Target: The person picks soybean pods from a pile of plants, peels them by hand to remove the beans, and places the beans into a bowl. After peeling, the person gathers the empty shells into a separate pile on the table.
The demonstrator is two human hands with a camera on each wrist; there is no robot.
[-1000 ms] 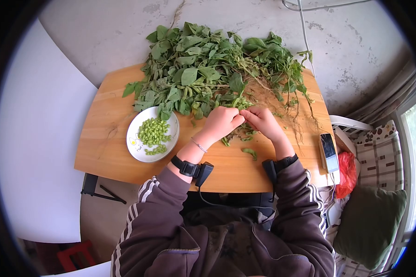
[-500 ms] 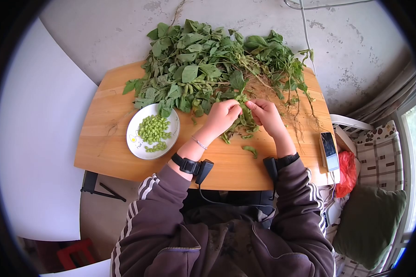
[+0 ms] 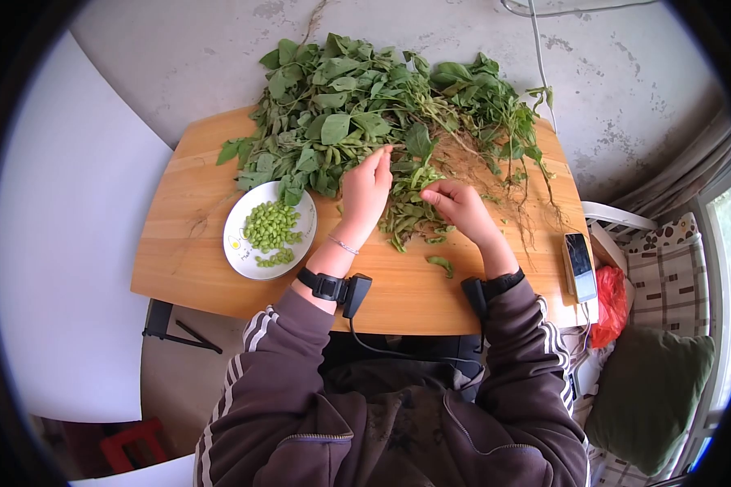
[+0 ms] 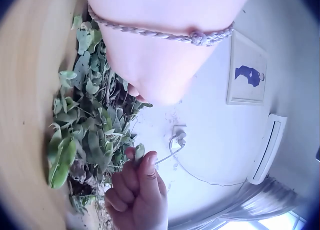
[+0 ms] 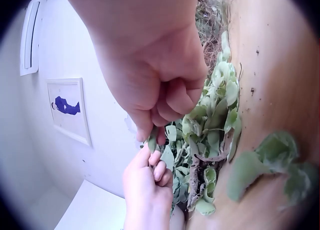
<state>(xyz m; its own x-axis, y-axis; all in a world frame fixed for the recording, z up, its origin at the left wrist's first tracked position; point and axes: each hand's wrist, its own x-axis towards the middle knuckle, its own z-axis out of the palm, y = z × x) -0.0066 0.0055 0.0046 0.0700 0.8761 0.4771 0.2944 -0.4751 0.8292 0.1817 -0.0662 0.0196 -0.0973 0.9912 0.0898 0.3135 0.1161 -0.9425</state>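
Note:
My right hand (image 3: 459, 207) pinches a green soybean pod (image 4: 140, 152) between thumb and forefinger, over the heap of pods (image 3: 414, 213). The other fingers of that hand are curled in. My left hand (image 3: 365, 193) is raised to the left of it, apart from it in the head view, its fingers pointing away over the pile of leafy soybean plants (image 3: 325, 105). In the right wrist view the left hand (image 5: 147, 187) has several bent fingers; I cannot tell what its fingertips hold. Shelled green beans (image 3: 270, 231) lie in a white plate (image 3: 248, 268) left of the hands.
A loose pod (image 3: 440, 265) lies on the wooden table (image 3: 187, 272) near the front. Roots and soil (image 3: 520, 219) spread at the right. A phone (image 3: 577, 258) rests at the right edge, beside a red bag (image 3: 611, 308). A wall is behind the plants.
The hands were together over the pods and have drawn apart. My left hand has moved left and away from me; my right hand has stayed near the pods.

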